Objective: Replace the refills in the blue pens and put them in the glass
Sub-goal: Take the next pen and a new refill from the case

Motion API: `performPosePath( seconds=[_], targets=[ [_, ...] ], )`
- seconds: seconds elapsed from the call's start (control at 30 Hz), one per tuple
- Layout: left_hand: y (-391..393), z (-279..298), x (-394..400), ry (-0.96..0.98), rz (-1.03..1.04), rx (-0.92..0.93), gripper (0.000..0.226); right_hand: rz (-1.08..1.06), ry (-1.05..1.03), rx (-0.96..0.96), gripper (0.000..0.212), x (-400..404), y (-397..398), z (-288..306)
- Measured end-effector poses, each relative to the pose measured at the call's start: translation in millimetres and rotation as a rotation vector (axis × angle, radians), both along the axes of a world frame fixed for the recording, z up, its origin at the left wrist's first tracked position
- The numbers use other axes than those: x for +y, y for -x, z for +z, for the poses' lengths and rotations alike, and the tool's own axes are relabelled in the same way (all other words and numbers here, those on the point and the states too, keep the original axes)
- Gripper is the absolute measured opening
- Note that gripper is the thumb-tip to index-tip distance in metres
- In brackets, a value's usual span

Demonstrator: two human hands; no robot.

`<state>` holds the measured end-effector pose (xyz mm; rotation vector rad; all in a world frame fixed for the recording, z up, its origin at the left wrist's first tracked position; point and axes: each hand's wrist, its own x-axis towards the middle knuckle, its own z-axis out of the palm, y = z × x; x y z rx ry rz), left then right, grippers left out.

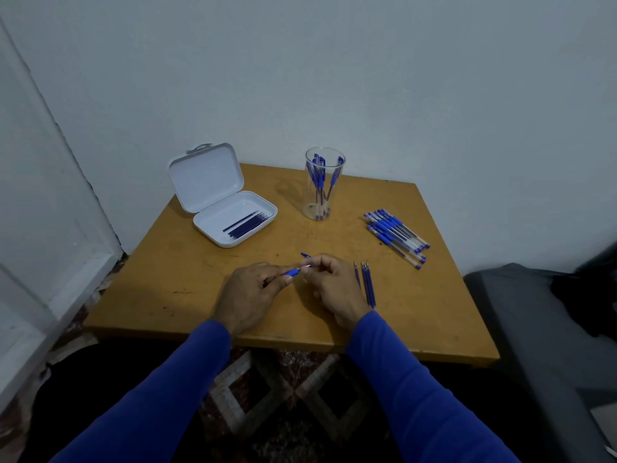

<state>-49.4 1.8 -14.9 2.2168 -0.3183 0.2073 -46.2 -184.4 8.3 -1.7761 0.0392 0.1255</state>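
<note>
Head view: one blue-gripped transparent pen (pixel 295 271) is held above the middle of the wooden table (pixel 187 262), towards its near edge.
Pen axis: it is laid roughly left to right, tilted slightly, with the pale tip end towards the right and a little farther from the person.
Left hand (pixel 253 295): it is curled round the barrel end of the pen, so most of the barrel is hidden.
Right hand (pixel 334 289): its fingertips are pinched on the tip end; whether the tip is being screwed on or off cannot be told.
Blue piece beyond the knuckles (pixel 305 255): a small blue part is seen just past the right hand, probably a cap, though it cannot be told.
Loose dark-blue refills (pixel 367 284): they are laid just right of the right hand, pointing away from the near edge.
Clear tall glass (pixel 324 185): it is stood near the far edge, straight ahead of both hands, the right hand slightly nearer; several pens are already inside.
Pile of blue pens (pixel 397 233): it is set towards the right edge, well apart from the hands.
White hinged plastic box (pixel 230 208): it is open at the far left corner, with dark refills in its tray.
Judgement: the drop into the glass is reached by a forward move.
</note>
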Motion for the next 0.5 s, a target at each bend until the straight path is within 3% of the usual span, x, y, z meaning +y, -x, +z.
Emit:
performPosePath(
  seconds=[0.07,0.17,0.27,0.37,0.43,0.5],
  targets=[
    [0.2,0.7,-0.3,-0.008,-0.001,0.002,0.028,0.036,-0.058,0.017,0.024,-3.7,-0.8,1.2],
    [0.5,1.4,-1.0,-0.027,0.008,0.001,0.029,0.011,-0.031,0.024,0.012,-2.6,0.7,2.6],
    [0.7,1.6,-0.7,-0.014,0.005,0.008,0.030,-0.052,0.006,0.014,0.027,2.5,1.4,0.5],
    [0.0,0.8,0.1,-0.012,0.005,0.005,0.028,-0.020,-0.037,0.037,0.010,-0.5,0.2,1.6],
    [-1.0,0.3,-0.3,-0.019,0.005,0.013,0.030,0.013,-0.124,0.073,0.031,-4.0,0.5,4.7],
    [-1.4,-0.3,-0.2,-0.015,0.005,0.017,0.031,0.004,-0.139,0.070,0.030,-5.7,-0.1,5.1]
  ],
)
